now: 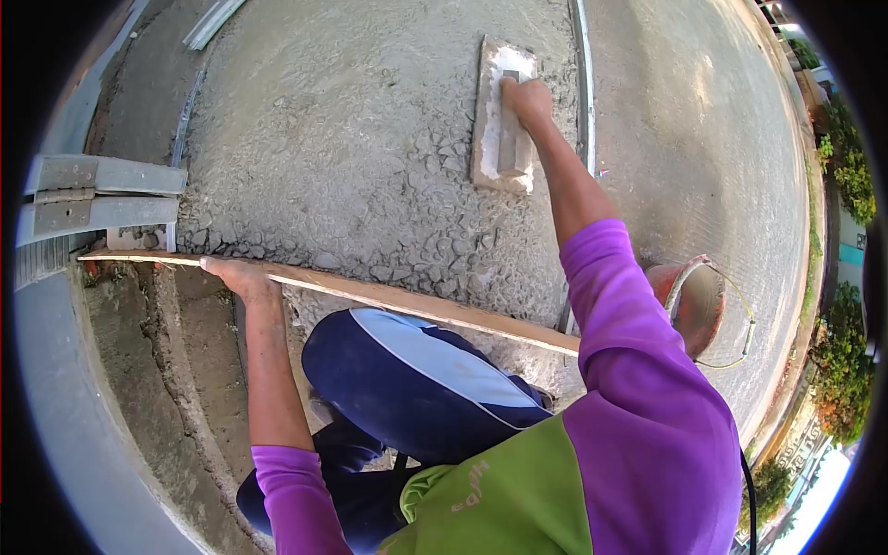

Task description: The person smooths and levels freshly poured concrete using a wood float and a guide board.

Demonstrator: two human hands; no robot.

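Note:
My right hand [529, 102] is closed around the handle of a wooden float [488, 139], whose face lies flat on the wet concrete [370, 120]. Grey and white mortar is smeared over the float's back. Lower left, my left hand [242, 276] grips the edge of a long wooden board [407, 300], with some of its fingers hidden behind the wood. The board runs across the near edge of the concrete, just in front of my bent knee. Coarse stones show in the concrete along the board, while its far part looks smoother.
A mortar-stained bucket [697, 305] with a wire handle stands to the right, beside my sleeve. Metal strips edge the concrete, one being the right rail [585, 83]. Grey metal posts [106, 199] stand at left. A paved road [694, 139] runs along the right, with plants beyond.

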